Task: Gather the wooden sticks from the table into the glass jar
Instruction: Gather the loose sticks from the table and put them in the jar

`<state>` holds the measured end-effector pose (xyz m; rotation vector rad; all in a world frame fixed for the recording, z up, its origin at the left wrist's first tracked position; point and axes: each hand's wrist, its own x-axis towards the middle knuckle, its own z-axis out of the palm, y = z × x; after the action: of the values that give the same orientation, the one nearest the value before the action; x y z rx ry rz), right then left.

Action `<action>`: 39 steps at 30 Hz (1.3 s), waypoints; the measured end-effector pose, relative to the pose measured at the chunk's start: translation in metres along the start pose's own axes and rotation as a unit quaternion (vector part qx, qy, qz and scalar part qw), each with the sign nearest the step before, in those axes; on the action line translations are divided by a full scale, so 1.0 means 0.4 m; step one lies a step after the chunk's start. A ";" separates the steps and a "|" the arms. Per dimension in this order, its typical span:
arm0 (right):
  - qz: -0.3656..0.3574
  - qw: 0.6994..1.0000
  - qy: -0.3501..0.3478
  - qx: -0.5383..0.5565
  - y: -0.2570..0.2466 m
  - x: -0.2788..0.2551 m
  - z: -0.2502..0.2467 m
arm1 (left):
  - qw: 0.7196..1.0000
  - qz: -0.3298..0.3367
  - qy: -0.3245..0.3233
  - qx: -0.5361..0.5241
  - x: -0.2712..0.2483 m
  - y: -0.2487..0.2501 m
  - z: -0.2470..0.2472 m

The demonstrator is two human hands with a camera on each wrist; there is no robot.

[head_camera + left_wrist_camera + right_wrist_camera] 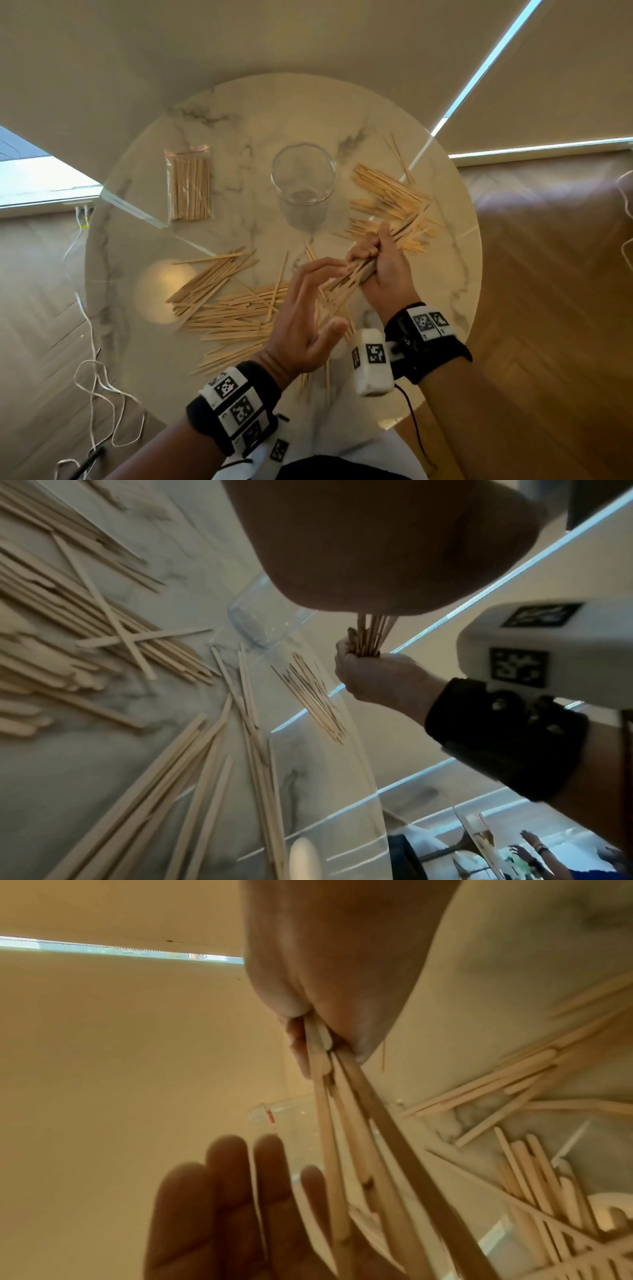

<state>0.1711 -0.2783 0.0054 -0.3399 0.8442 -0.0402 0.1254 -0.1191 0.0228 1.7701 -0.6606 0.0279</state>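
Observation:
An empty clear glass jar [303, 176] stands upright at the middle of the round marble table [260, 113]. My right hand [378, 263] grips a bundle of wooden sticks [346, 277] just in front of the jar, above the tabletop. In the right wrist view that bundle [346, 1123] fans out from my fist. My left hand [308, 318] is open, fingers straight, palm turned toward the bundle's loose ends. Loose sticks lie in a pile at the left front [226, 305] and another at the right [394, 202]. In the left wrist view the jar [260, 620] lies beyond scattered sticks [103, 620].
A clear plastic bag of sticks [189, 183] lies left of the jar. The table rim [474, 246] curves close on the right, with wooden floor [548, 308] beyond. White cables [96, 377] trail on the floor at the left.

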 end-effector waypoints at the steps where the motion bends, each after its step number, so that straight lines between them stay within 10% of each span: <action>1: -0.006 1.000 0.009 -0.010 0.002 -0.003 0.006 | 1.000 -0.009 -0.002 0.002 -0.007 0.002 -0.003; 7: 0.013 0.994 0.032 -0.108 0.081 -0.087 0.038 | 0.994 -0.074 0.051 0.060 0.026 -0.034 -0.005; 13: 0.023 0.975 -0.005 -0.219 0.087 -0.141 0.011 | 0.998 0.012 -0.063 0.031 0.021 -0.015 -0.076; 18: 0.054 0.910 -0.123 -0.393 0.118 -0.201 -0.057 | 0.996 0.003 -0.004 0.089 0.216 0.005 -0.107; 22: 0.033 0.832 -0.177 -0.525 0.101 -0.202 -0.038 | 0.989 -0.113 -0.088 0.020 0.302 0.034 -0.087; 32: -0.008 0.709 -0.167 -0.685 0.043 -0.137 0.032 | 0.968 -0.146 -0.176 0.103 0.261 -0.020 -0.118; 36: -0.023 0.672 -0.166 -0.721 0.051 -0.120 0.051 | 0.989 -0.125 0.000 0.076 0.261 -0.042 -0.150; 39: -0.006 0.664 -0.187 -0.724 0.059 -0.110 0.051 | 0.982 -0.154 -0.101 0.049 0.224 -0.034 -0.127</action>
<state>0.1545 -0.2430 0.0423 -1.8088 0.2724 0.7267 0.2225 -0.1087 0.0582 1.9709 -0.5296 -0.3402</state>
